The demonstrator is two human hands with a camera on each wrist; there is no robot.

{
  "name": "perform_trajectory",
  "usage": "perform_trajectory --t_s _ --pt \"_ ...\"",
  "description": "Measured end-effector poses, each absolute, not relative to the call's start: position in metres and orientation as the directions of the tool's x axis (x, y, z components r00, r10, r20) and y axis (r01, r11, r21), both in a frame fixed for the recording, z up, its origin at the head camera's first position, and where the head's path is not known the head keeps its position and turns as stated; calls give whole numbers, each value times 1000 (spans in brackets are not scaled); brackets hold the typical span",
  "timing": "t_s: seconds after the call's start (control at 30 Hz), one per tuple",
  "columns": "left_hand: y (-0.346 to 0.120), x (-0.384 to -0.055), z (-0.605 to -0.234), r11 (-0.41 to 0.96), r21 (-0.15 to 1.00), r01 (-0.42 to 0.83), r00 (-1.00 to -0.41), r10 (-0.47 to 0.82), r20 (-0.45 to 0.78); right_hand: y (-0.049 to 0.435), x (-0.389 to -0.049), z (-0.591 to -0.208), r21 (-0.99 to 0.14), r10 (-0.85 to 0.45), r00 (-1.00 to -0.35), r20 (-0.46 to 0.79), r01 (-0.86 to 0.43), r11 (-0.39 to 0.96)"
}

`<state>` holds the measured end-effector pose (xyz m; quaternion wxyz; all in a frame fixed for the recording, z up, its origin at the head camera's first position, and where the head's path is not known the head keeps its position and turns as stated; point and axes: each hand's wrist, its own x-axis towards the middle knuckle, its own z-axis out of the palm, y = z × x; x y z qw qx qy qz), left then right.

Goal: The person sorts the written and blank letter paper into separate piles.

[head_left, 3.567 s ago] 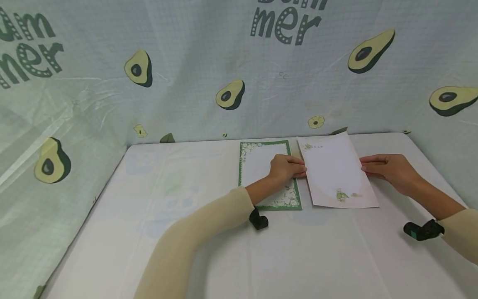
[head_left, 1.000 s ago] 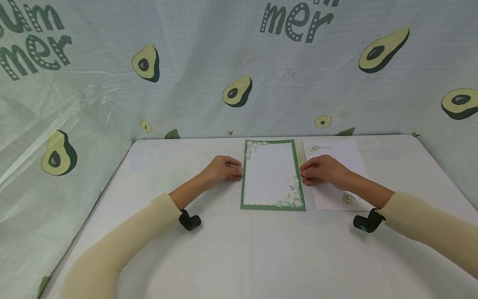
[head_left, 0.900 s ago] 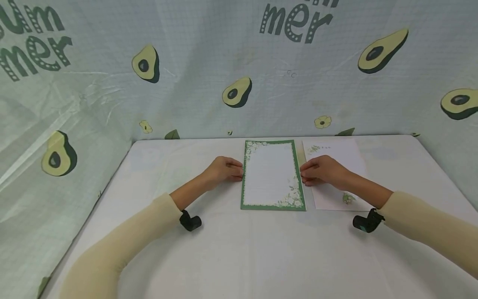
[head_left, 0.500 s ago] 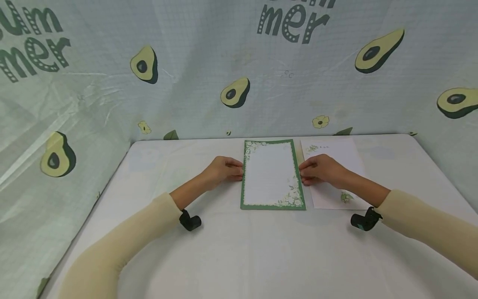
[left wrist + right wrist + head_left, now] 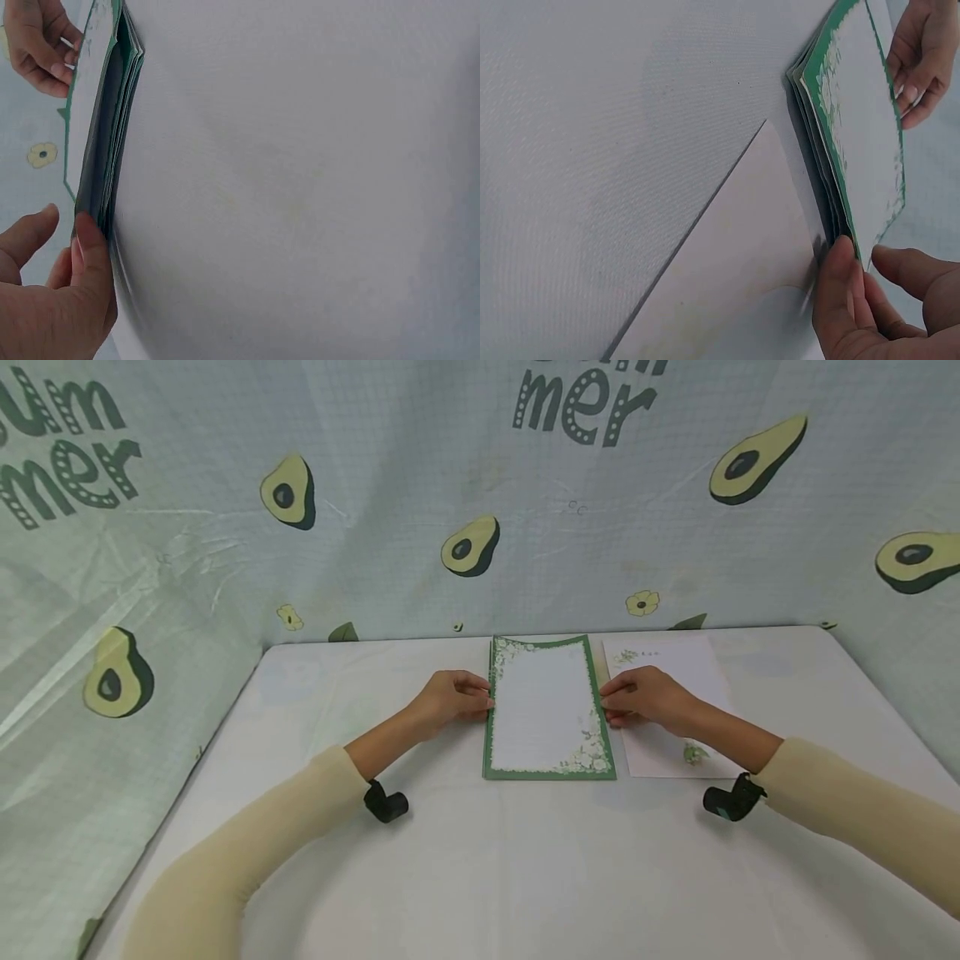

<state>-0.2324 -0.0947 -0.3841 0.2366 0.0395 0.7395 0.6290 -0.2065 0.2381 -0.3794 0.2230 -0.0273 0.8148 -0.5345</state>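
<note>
A green-bordered sheet of stationery [image 5: 543,710] with white flowers lies on top of a stack of similar sheets [image 5: 127,97]. Its middle dips and its side edges are raised; in the left wrist view a gap shows between it and the stack. My left hand [image 5: 450,702] pinches the sheet's left edge, thumb over it. At the right edge, my right hand [image 5: 648,697] pinches it, fingers [image 5: 840,262] beneath the sheet's edge. A pale pink sheet [image 5: 671,660] with small green prints lies to the right, partly hidden under my right hand and forearm.
The white-covered table [image 5: 480,877] stretches in front of both forearms. A curtain [image 5: 375,568] printed with avocados rises along its back and sides. Black wrist cameras [image 5: 386,802] hang below both wrists.
Earlier both hands held the pink sheet, now lying at the right. They have moved left to the green-bordered stack. Over the last half second the top sheet's side edges have risen slightly.
</note>
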Motion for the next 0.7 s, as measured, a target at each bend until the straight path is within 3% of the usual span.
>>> perform_trajectory --t_s 0.7 --pt "-80 -231 -392 80 963 -258 -924 270 -270 233 -207 -387 -892 -169 -949 -267 177 415"
